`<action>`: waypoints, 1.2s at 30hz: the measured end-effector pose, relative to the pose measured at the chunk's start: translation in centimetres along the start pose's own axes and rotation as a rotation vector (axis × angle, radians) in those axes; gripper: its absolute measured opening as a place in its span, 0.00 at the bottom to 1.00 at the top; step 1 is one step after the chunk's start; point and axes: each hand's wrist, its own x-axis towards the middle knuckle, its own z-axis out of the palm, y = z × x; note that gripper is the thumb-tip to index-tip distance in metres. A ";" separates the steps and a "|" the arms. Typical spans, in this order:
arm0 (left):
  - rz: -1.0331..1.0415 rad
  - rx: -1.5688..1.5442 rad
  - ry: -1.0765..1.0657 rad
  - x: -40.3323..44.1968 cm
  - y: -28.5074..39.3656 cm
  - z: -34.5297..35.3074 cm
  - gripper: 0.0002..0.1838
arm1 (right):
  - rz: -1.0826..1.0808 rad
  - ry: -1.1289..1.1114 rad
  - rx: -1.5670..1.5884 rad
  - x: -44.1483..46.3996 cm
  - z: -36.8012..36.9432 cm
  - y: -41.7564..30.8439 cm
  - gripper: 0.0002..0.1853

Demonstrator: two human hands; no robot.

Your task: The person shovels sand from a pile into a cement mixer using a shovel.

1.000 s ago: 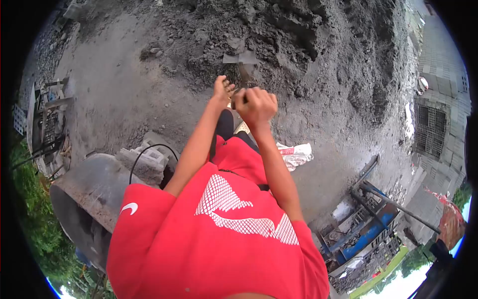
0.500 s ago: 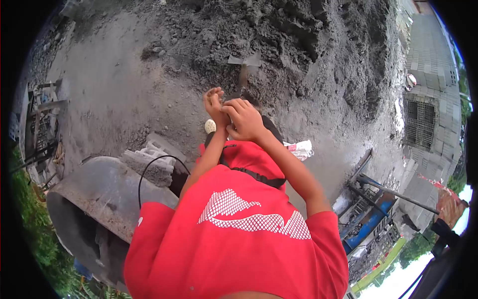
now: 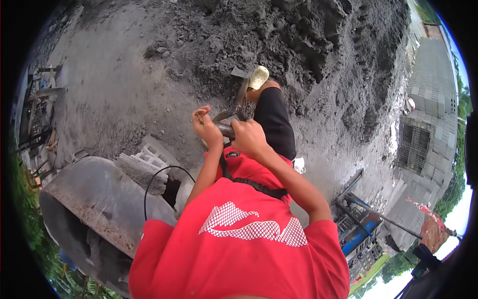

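Note:
My right hand (image 3: 249,136) is closed around the grip of a shovel (image 3: 241,102). The shovel's shaft leads away from me, and its blade (image 3: 239,73) sits at the edge of a heap of grey sand (image 3: 294,45). Just left of the grip, my left hand (image 3: 206,128) is raised with its fingers loosely bent and apart, holding nothing that I can see. My foot in a pale clog (image 3: 259,77) is beside the blade, partly overlapping it from this view.
A drum-shaped metal mixer (image 3: 107,199) stands at my left, with hollow concrete blocks (image 3: 149,159) and a black cable (image 3: 157,174) beside it. On the right are a blue metal frame (image 3: 356,241), a long pole (image 3: 386,217) and a block wall (image 3: 433,109) with a grille (image 3: 414,144).
My clogged foot has come forward to the shovel blade. My hands have drawn back and apart, exposing the grip in my right hand.

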 end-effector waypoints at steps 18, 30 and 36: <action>-0.040 0.701 -0.276 0.6 -13.4 1.9 0.07 | -0.021 0.154 0.061 2.9 12.5 11.4 0.10; -0.050 0.746 -0.258 -2.0 -18.0 -2.3 0.12 | 0.040 0.235 0.241 -1.0 18.1 11.0 0.09; -0.100 0.765 -0.409 -5.1 -21.9 -7.3 0.15 | 0.155 0.206 0.339 -5.5 22.6 11.3 0.10</action>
